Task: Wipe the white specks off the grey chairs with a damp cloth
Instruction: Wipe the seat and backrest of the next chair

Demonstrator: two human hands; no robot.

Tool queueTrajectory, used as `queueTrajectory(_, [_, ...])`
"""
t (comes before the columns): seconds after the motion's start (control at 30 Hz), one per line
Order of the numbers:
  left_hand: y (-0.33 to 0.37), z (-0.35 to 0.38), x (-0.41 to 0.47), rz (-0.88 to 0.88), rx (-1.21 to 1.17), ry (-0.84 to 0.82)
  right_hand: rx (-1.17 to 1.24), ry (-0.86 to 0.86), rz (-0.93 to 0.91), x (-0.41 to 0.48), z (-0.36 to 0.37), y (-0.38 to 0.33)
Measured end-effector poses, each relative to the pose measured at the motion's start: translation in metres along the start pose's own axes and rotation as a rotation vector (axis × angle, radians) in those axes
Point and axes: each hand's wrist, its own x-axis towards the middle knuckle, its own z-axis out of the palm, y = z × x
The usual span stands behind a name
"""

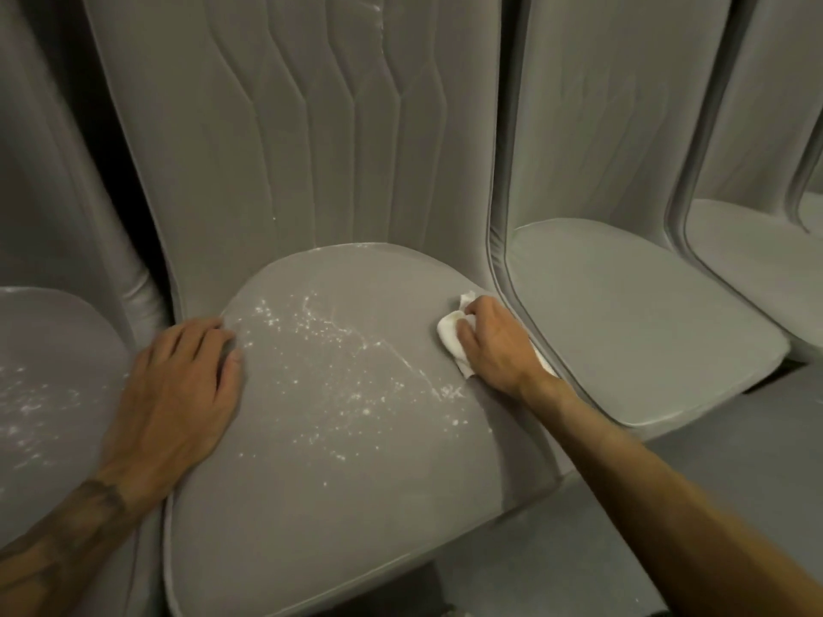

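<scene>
The left hand (178,385) lies flat at nine o'clock on the middle grey padded fabric chair seat (334,505), fingers straight and slightly apart, probably to steady the cushion against the wiping. At three o'clock on that seat, the right hand (494,345) has its fingers clamped on a crumpled white cloth (450,336) pressed to the fabric. The scattered white specks (320,349) lie at the seat's centre. The left neighbouring grey seat (44,438) is speckled too. The right neighbouring grey seat (623,327) stands close beside the cloth.

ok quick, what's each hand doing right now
Left hand: open, fingers flat on the left edge of the middle seat, holding nothing.
Right hand: fingers curled on the white cloth, pressing it on the seat.
</scene>
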Motion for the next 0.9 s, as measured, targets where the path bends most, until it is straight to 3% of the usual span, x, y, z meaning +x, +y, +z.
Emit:
queueTrajectory(0.1, [0.002, -0.002, 0.000, -0.020, -0.021, -0.009, 0.004, 0.086, 0.050, -0.017, 0.018, -0.022])
queueTrajectory(0.2, [0.003, -0.004, 0.000, -0.035, -0.027, -0.024, 0.106, -0.004, -0.116, -0.039, 0.032, -0.048])
queueTrajectory(0.3, [0.004, -0.006, -0.001, -0.037, -0.028, -0.041, 0.048, -0.086, -0.195, -0.031, 0.014, -0.027])
queueTrajectory(0.47, [0.007, -0.008, 0.001, -0.048, -0.028, -0.028, -0.010, 0.132, 0.104, -0.035, -0.001, -0.005])
queueTrajectory(0.53, [0.007, -0.007, 0.001, -0.050, -0.027, -0.027, 0.010, 0.147, 0.057, -0.055, 0.017, -0.032])
queueTrajectory(0.67, [0.004, -0.005, 0.001, -0.037, -0.025, -0.025, 0.148, -0.009, -0.121, -0.073, 0.019, -0.048])
queueTrajectory(0.73, [0.004, -0.004, 0.001, -0.036, -0.023, -0.019, 0.105, -0.026, -0.086, -0.069, 0.008, -0.035])
queueTrajectory(0.83, [0.005, -0.003, 0.001, -0.034, -0.016, -0.016, 0.044, 0.121, 0.079, -0.079, 0.008, -0.033])
queueTrajectory(0.9, [0.006, -0.003, 0.001, -0.041, -0.015, -0.015, 0.059, 0.174, 0.091, -0.094, 0.021, -0.057])
